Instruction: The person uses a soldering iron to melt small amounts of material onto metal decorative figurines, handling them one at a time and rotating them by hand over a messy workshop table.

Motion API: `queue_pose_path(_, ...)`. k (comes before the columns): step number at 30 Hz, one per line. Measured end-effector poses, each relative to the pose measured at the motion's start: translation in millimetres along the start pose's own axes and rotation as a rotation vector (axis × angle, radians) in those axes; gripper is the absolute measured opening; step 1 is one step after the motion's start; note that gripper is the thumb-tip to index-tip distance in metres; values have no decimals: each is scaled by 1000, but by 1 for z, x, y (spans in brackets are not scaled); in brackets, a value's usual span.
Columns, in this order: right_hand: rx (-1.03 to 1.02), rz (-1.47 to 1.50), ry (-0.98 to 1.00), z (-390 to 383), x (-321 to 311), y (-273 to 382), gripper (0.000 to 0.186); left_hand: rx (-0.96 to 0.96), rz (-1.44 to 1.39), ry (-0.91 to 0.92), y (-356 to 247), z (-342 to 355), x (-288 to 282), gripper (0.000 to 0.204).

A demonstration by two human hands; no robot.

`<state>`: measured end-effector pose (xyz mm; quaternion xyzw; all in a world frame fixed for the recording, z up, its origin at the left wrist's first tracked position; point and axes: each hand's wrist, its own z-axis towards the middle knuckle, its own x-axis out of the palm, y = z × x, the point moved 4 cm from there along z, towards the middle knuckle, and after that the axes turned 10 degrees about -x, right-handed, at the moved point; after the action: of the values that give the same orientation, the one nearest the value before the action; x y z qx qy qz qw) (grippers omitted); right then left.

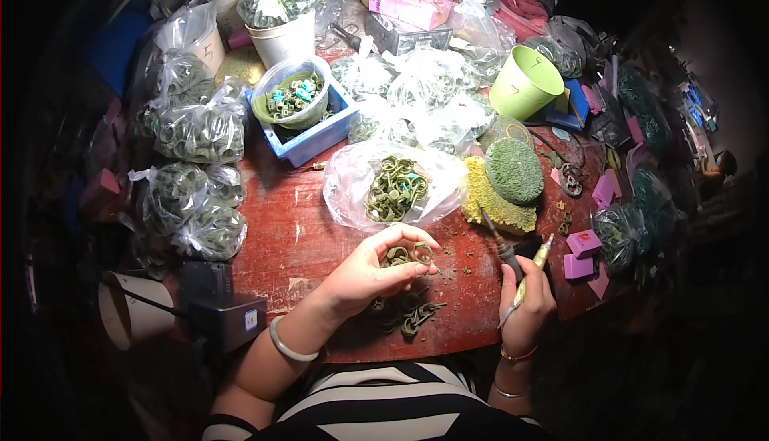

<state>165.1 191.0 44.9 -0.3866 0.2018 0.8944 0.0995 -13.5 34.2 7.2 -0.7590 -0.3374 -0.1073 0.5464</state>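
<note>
My left hand [356,273] is closed round several small green rings, with one ring [423,253] pinched upright at the fingertips. Below it, more green rings [416,319] lie loose near the table's front edge. My right hand [529,303] grips two pen-like tools: a dark-handled one [505,250] with a thin metal tip, and a pale yellow-green one [541,258] pointing up and right. The dark tool's tip reaches the edge of a yellow rough sponge [487,189]. A round green scrubby pad [515,170] rests on that sponge. Beyond my left hand, an open clear bag [343,189] holds green rings [394,189].
At the back left, a blue bin [308,146] holds a clear tub [260,106] of green pieces. Tied bags [204,124] line the left side. A light-green bucket [525,80] tilts at the back right. Pink blocks [583,242] and a grey box [228,319] flank the red table [280,237].
</note>
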Motion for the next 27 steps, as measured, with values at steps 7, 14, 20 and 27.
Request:
queue_pose_path(7,-57,197,-66,-4,1,16,27,2,26,-21,1,1,-3,30)
queue_pose_path(14,-113,308,-60,-8,15,17,28,29,12,-64,4,5,-2,34)
queue_pose_path(20,-133,312,-20,-10,15,17,26,17,23,-88,2,4,0,33)
queue_pose_path(27,-122,345,0,-10,14,19,28,41,-1,-113,3,3,-2,36)
